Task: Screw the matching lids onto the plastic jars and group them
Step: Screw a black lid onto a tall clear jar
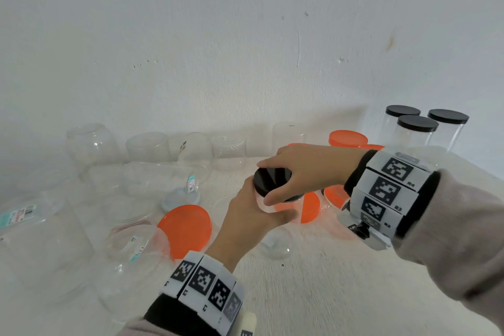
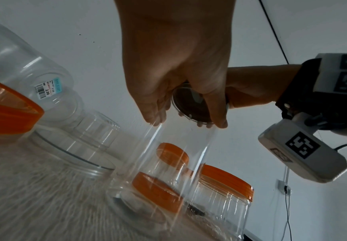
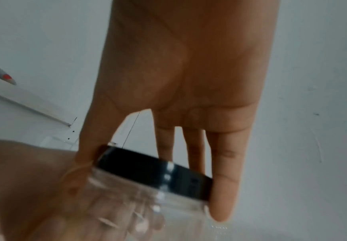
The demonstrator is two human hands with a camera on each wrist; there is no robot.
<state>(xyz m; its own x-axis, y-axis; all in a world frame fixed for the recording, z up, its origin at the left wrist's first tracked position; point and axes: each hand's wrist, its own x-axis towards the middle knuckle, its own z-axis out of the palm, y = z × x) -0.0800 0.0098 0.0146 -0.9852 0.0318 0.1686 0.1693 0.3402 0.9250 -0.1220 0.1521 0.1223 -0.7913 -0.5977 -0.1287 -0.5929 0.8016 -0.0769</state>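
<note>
A tall clear jar [image 1: 276, 244] stands on the white table [image 1: 313, 294] at the middle. My left hand [image 1: 253, 215] grips it just under the rim, thumb in front. A black lid [image 1: 268, 179] sits on the jar's mouth, and my right hand [image 1: 300, 169] holds it from above with thumb and fingers curled round its rim. In the left wrist view the left hand [image 2: 178, 81] wraps the jar [image 2: 168, 163], with the lid [image 2: 191, 107] seen through the plastic. The right wrist view shows the right hand [image 3: 189, 81] pinching the lid [image 3: 153, 171] edge. Three black-lidded jars [image 1: 417, 128] stand grouped at the back right.
Several open clear jars [image 1: 92, 144] line the wall and fill the left side. A large orange lid [image 1: 185, 229] lies just left of my left wrist. Orange-lidded jars [image 1: 347, 139] stand behind and right of the held jar. The table's edge runs along the right.
</note>
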